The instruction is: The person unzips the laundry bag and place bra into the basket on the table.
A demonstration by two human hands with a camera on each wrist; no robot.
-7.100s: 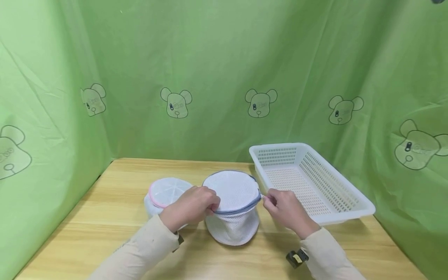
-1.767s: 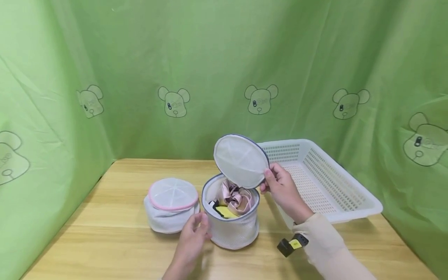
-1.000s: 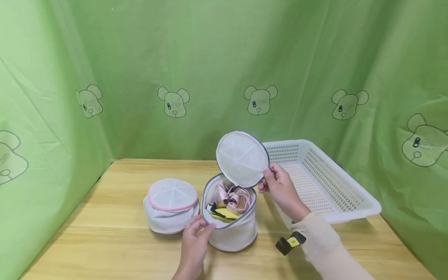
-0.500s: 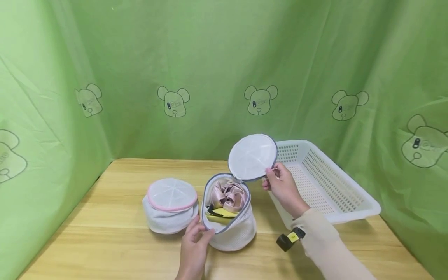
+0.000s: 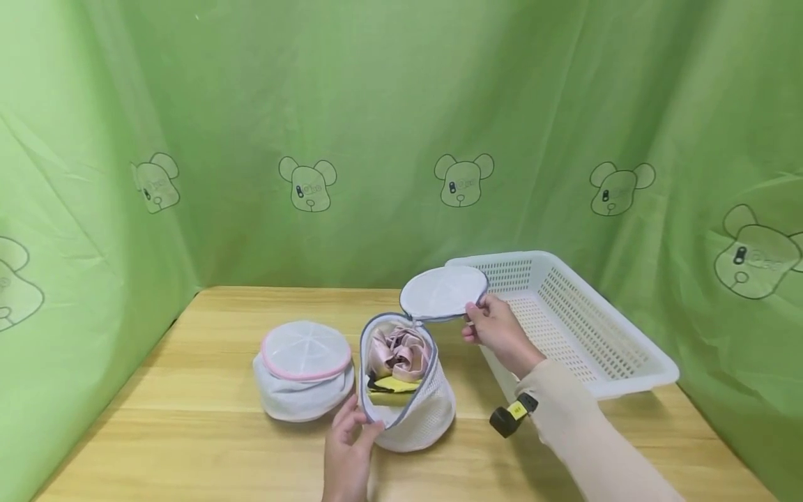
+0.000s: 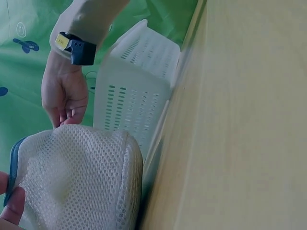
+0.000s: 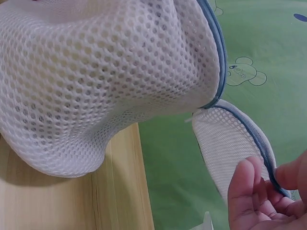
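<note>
A white mesh laundry bag [image 5: 433,415] with blue zip edging stands on the table, its open mouth tipped toward the front left. Inside it show a pink satiny cloth item [image 5: 400,352] and something yellow and black [image 5: 390,385]. My left hand [image 5: 348,446] pinches the front rim between thumb and fingers; in the left wrist view the thumb [image 6: 15,203] lies against the blue edge. My right hand [image 5: 500,333] pinches the edge of the round lid [image 5: 444,291], folded back beyond the mouth and joined to the bag by a short stretch. The right wrist view shows this lid [image 7: 228,143] edge-on.
A second round bag [image 5: 304,390] with a pink-edged lid stands close on the left. A white perforated plastic basket [image 5: 633,380] lies at the back right, behind my right hand. Green curtain [image 5: 376,230] surrounds the wooden table [image 5: 207,432].
Earlier the lid lay over the bag with both hands at its zip. It has since been opened, and lately lowered backward. My left hand has taken the rim and tipped the mouth forward.
</note>
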